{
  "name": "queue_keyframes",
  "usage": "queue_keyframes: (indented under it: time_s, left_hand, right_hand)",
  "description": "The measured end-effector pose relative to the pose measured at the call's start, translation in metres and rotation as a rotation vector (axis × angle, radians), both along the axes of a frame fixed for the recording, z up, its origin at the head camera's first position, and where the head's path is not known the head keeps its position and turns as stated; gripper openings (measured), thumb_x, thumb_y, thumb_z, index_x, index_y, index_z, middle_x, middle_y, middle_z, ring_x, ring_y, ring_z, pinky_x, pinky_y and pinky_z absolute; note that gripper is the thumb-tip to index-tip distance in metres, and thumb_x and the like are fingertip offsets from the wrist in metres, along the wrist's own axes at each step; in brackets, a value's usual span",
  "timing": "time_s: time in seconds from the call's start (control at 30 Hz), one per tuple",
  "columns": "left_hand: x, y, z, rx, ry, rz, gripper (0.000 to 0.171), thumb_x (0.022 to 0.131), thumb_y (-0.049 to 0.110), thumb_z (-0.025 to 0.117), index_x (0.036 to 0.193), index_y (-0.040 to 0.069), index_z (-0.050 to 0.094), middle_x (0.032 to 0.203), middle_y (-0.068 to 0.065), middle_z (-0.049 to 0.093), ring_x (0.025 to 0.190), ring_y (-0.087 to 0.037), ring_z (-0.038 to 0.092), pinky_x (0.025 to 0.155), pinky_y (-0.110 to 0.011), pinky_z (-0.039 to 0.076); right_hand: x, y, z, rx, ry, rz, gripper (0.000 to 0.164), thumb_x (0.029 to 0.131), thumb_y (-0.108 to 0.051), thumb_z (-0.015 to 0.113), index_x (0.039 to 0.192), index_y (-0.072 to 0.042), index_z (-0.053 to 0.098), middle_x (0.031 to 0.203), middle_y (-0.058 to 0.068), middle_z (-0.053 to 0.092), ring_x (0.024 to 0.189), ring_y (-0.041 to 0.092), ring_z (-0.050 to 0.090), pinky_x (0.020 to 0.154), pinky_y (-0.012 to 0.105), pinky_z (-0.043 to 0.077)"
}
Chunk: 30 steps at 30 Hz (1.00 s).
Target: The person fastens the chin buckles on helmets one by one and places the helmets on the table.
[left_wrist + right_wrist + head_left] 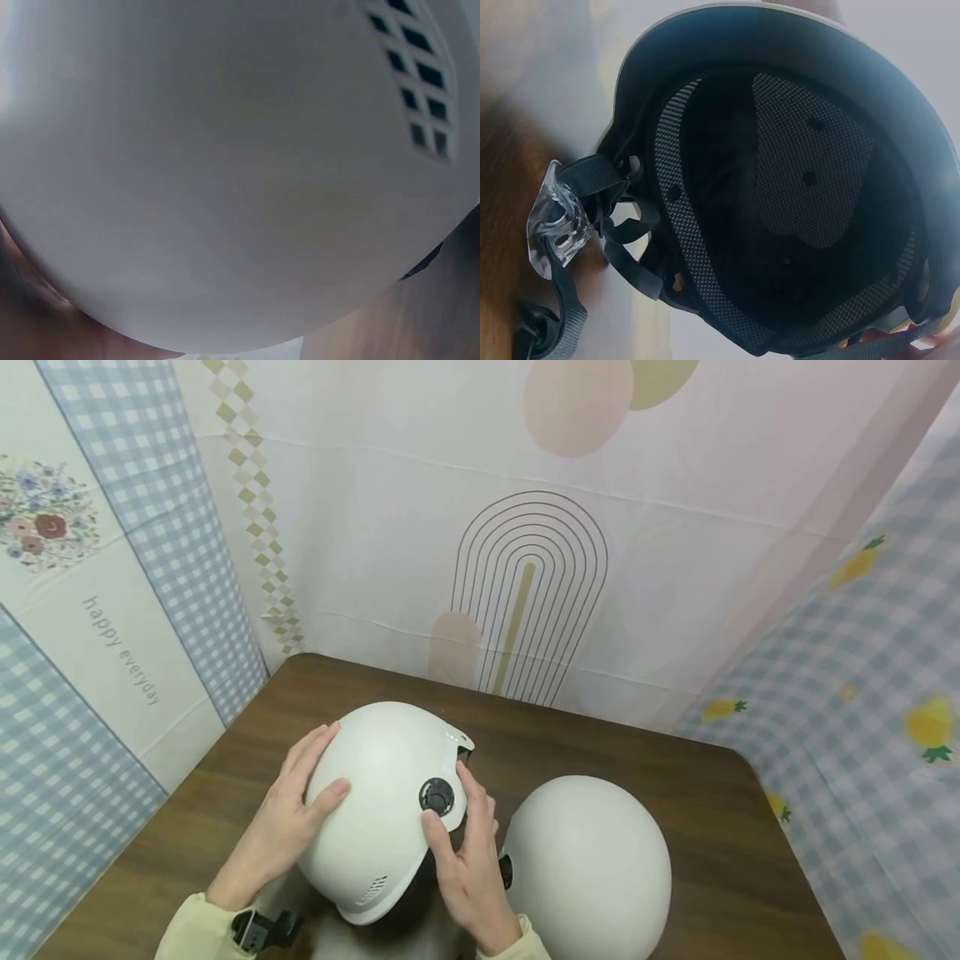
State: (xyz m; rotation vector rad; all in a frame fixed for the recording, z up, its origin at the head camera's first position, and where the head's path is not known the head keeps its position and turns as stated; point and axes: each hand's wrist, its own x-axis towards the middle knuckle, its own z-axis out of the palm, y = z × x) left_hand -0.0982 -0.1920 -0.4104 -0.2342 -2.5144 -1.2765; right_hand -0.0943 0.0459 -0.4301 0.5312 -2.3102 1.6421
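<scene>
On the left side of the white helmet (378,793), the left hand (296,806) holds the shell, thumb spread away from the fingers. The white helmet itself is tilted over the brown table (705,802), a black disc (437,797) on its right side. At its right edge, the right hand (471,860) grips it between thumb and fingers. Right of it rests a second helmet (592,868).

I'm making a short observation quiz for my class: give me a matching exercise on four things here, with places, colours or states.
Things:
1. Second helmet
2. Disc
3. Left hand
4. Table

Descriptions:
A. Brown
B. Gripping the held helmet
C. To the right of the held helmet
D. Black

Pairs: 1-C, 2-D, 3-B, 4-A
</scene>
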Motion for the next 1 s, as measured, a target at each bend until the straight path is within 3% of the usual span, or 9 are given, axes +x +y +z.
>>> queue_keyframes:
  time_s: [0.3, 1.0]
  left_hand:
    - [0.003, 0.001, -0.002, 0.064, -0.011, -0.025, 0.064, 0.098, 0.026, 0.054, 0.154, 0.035, 0.024, 0.156, -0.005, 0.023, 0.134, -0.038, 0.033, 0.092, -0.070, 0.034]
    - [0.011, -0.003, -0.009, 0.147, -0.023, -0.040, 0.060, 0.102, 0.022, 0.046, 0.155, 0.031, 0.020, 0.156, -0.012, 0.023, 0.136, -0.040, 0.030, 0.094, -0.071, 0.032]
  right_hand:
    - [-0.001, -0.001, 0.004, 0.014, 0.059, -0.010, 0.063, 0.097, -0.029, 0.059, 0.152, -0.026, 0.029, 0.138, -0.008, 0.045, 0.123, 0.014, 0.034, 0.096, 0.052, 0.025]
    - [-0.004, -0.004, 0.018, 0.071, 0.086, 0.054, 0.064, 0.096, -0.032, 0.061, 0.152, -0.029, 0.030, 0.143, -0.011, 0.041, 0.126, 0.015, 0.033, 0.096, 0.054, 0.020]
